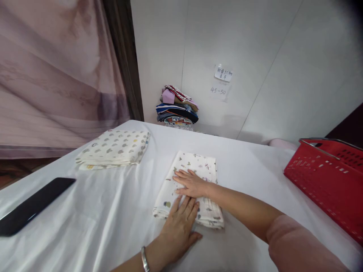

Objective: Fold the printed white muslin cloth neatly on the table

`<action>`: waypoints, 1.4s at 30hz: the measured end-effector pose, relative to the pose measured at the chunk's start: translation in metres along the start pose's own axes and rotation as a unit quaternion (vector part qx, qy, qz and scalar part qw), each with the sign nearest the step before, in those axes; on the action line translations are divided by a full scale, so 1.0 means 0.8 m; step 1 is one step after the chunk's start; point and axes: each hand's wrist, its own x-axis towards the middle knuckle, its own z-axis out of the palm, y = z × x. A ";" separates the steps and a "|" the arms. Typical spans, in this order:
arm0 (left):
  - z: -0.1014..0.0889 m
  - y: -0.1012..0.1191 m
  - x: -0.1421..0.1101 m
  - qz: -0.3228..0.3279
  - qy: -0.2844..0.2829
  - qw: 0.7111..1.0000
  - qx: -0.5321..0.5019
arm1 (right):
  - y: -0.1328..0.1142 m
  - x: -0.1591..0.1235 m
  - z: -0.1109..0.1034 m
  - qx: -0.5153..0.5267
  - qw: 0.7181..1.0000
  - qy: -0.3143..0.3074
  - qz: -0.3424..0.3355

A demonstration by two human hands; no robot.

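On the white table in front of me, a folded printed cloth (195, 163) lies in the middle. The right hand (193, 183) is spread flat on it; the left hand (179, 226), also flat, rests its fingers close beside. Another folded cloth (117, 147) sits leftward, a red basket (326, 183) rightward.

Left hand (176, 230) is palm-down, pretty flat; right hand (194, 184) same deal just past it, forearm (244, 207) slanting in sideways.
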 end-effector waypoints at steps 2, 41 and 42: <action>0.000 0.001 0.001 0.000 -0.001 1.000 0.003 | 0.002 0.005 -0.004 0.002 1.000 0.024 0.002; 0.015 -0.010 0.000 0.044 0.077 0.995 0.039 | 0.160 -0.016 -0.042 -0.030 0.963 0.094 0.249; 0.015 -0.010 0.000 0.041 0.077 0.996 0.036 | 0.161 -0.016 -0.043 -0.028 0.965 0.092 0.245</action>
